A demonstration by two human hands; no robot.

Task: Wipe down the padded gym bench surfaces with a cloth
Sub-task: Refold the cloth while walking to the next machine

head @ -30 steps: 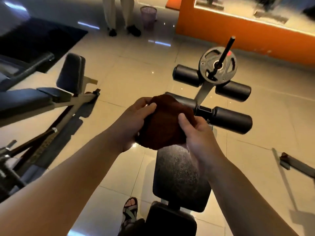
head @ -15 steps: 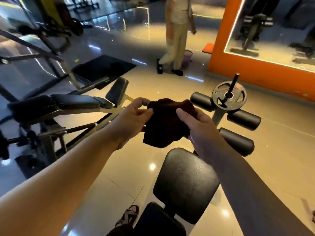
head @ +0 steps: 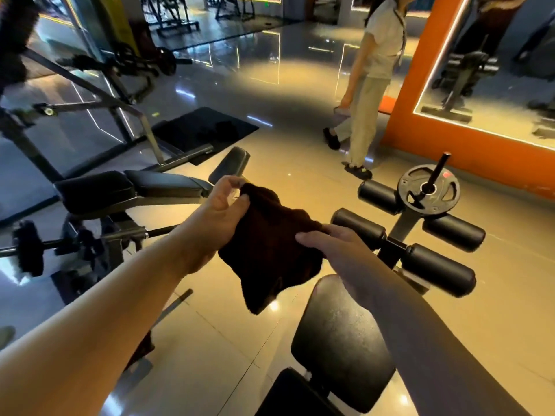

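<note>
Left hand (head: 222, 214): up-left of the seat pad (head: 339, 343); thumb and fingers pinched a corner of the cloth (head: 270, 253), likely to spread it.
Cloth: dark, hanging above the seat pad's left edge, clear of it.
Right hand (head: 339, 250): above the seat pad, fingers curled over the opposite edge.
Hidden: right fingertips, probably behind fabric.

Two hands (head: 219, 217) (head: 333, 247), one dark cloth (head: 270, 250), two padded benches (head: 339, 340) (head: 162, 184), four foam rollers (head: 378, 196) (head: 357, 225) (head: 453, 232) (head: 438, 268), one weight plate (head: 444, 199), one floor mat (head: 204, 127), one bystander (head: 372, 85)

Nubby dark cloth (head: 270, 250), matt padded bench (head: 342, 340), glossy tiled floor (head: 210, 349)
</note>
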